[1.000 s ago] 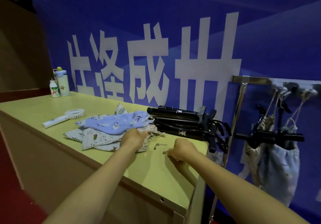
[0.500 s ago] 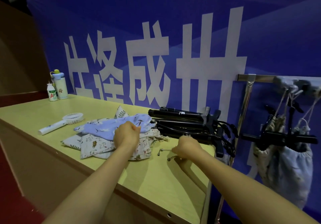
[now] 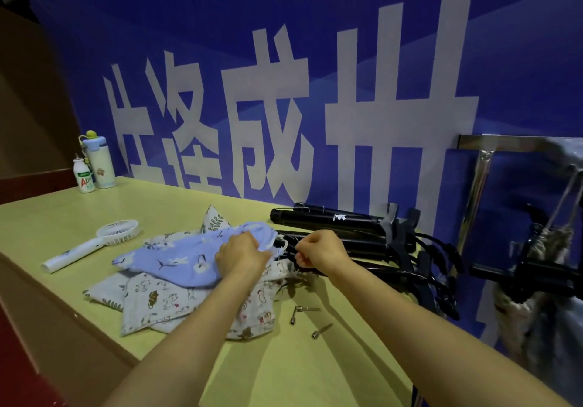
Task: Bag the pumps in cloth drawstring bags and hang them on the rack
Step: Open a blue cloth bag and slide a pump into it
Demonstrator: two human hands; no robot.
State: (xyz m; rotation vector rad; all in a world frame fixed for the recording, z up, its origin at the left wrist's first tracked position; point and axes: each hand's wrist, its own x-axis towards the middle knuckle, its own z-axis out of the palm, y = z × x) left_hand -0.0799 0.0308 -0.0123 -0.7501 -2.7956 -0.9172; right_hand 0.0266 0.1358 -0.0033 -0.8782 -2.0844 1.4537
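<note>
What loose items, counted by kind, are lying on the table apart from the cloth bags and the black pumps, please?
Small metal pump nozzles: 2
Bottles: 2, a water bottle and a small drink bottle
White handheld fan: 1
Total: 5

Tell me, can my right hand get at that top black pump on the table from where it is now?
Probably yes. The right hand sits at the bag mouth, just in front of the black pump, and nothing lies between them. The left hand is busy gripping the blue bag.
</note>
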